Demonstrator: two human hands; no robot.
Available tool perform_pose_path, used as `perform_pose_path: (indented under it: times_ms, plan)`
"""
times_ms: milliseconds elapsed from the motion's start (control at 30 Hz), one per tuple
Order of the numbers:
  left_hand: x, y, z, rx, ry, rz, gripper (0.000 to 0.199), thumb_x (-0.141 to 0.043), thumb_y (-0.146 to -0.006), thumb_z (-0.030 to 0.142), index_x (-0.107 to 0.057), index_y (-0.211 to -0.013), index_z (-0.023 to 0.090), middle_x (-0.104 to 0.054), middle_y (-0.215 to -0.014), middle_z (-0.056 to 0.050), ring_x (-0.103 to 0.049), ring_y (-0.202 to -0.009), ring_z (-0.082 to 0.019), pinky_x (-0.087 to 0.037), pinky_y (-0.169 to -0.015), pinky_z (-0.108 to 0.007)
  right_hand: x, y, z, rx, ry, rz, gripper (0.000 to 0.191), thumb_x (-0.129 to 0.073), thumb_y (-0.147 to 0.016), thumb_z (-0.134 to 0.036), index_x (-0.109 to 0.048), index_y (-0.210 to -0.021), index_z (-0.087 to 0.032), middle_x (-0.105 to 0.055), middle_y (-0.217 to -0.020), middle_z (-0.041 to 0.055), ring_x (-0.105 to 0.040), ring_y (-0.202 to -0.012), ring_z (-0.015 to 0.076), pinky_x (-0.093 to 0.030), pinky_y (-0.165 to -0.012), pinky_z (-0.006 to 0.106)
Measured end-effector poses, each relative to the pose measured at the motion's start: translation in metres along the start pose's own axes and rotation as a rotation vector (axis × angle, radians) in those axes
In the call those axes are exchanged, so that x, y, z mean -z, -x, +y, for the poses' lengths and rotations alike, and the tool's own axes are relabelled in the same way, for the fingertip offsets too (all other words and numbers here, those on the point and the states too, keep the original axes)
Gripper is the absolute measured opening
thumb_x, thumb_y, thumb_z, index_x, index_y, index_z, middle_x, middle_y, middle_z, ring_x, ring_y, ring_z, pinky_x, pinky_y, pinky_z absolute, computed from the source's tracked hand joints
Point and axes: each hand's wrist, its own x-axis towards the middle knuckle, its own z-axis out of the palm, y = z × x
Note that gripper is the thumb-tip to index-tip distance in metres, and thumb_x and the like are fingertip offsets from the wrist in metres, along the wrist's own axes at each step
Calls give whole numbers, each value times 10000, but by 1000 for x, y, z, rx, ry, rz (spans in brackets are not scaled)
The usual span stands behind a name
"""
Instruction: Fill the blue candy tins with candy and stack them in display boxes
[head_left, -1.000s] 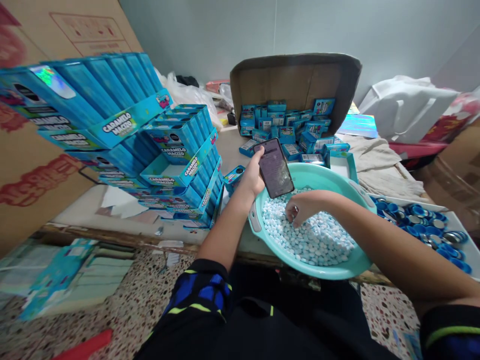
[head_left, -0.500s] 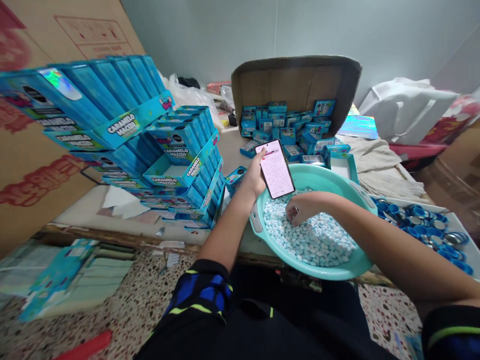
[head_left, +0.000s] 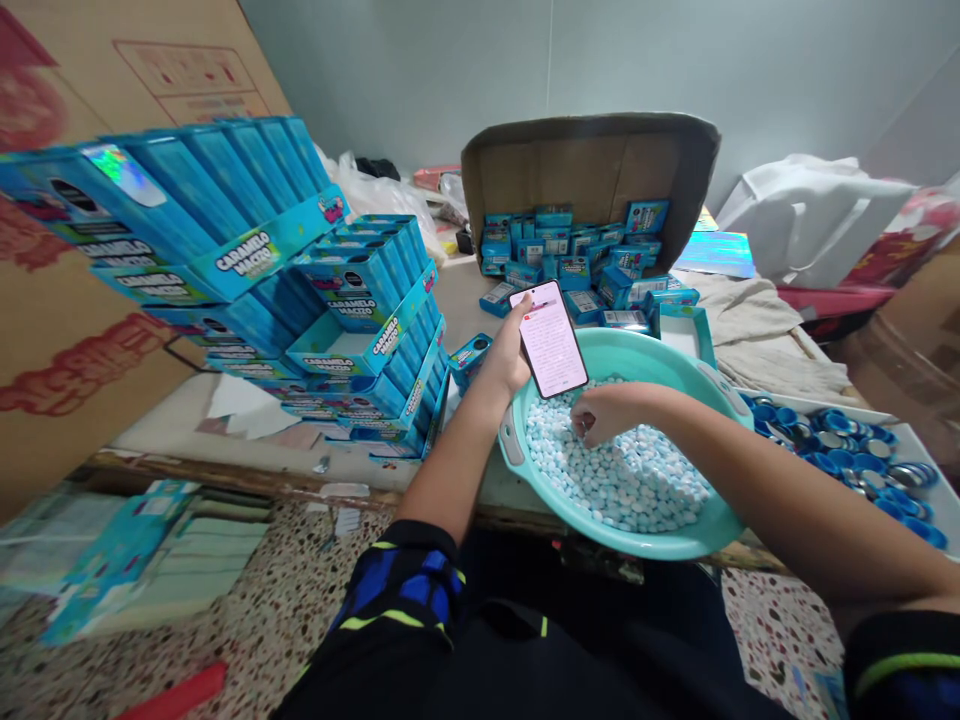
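Note:
In my left hand (head_left: 511,350) is a smartphone (head_left: 555,340) with a lit page of text, its thumb lying over the screen's upper left corner. The phone hangs above the rim of a turquoise plastic basin (head_left: 637,543), which holds a heap of small white and pale blue candies (head_left: 660,490). My right hand (head_left: 600,413) rests among these candies with its fingers curled closed. Whatever those fingers hold, if anything, is hidden.
Stacked blue candy boxes (head_left: 375,290) rise on the left. Behind the basin, a tipped carton (head_left: 585,160) spills small blue boxes (head_left: 576,272). A white tray (head_left: 911,450) of blue-rimmed lids (head_left: 870,465) sits to the right. Flattened cardboard (head_left: 187,560) lies low at left.
Both hands, the phone and the basin stay almost where they were. The fingers of my right hand have shifted very slightly among the candies.

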Motion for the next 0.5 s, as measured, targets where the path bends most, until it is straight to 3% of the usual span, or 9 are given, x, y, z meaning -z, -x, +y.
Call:
perform_pose_path:
  times_ms: [500]
  plan:
    - [-1, 2, -1, -28, 10, -11, 509, -727, -839, 529, -704, -1190, 161, -772, -1089, -134, -712, -1106, -312, -496, -1057, -463, -1, 2, -3, -32, 2, 46, 58, -630, -759, -254, -619, -803, -219, -660, -832, 29, -553, -735, 191, -359, -623, 315]
